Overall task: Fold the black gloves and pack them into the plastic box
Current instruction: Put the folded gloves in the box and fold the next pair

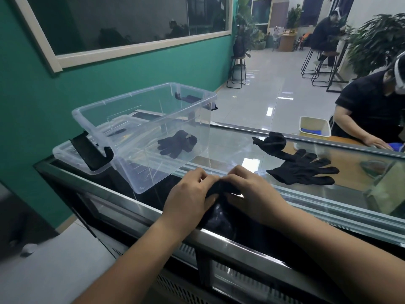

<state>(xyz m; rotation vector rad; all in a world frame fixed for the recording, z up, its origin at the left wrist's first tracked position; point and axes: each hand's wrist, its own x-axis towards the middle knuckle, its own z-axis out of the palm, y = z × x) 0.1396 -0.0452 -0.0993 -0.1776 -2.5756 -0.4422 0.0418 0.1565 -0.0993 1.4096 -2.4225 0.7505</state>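
Observation:
A clear plastic box (203,96) stands open on the glass counter (232,154), left of centre. One black glove (177,143) lies inside it on the bottom. My left hand (189,195) and my right hand (252,191) meet at the counter's near edge, both gripping a bunched black glove (221,189) between them. Most of that glove is hidden under my fingers. To the right, a flat black glove (304,171) lies spread with its fingers fanned. A rolled black glove (272,141) sits just behind it.
The box's clear lid (65,154) with black clips lies under and left of the box. Across the counter a person in a dark shirt leans on a wooden surface beside a white bin (315,127). A green wall stands to the left.

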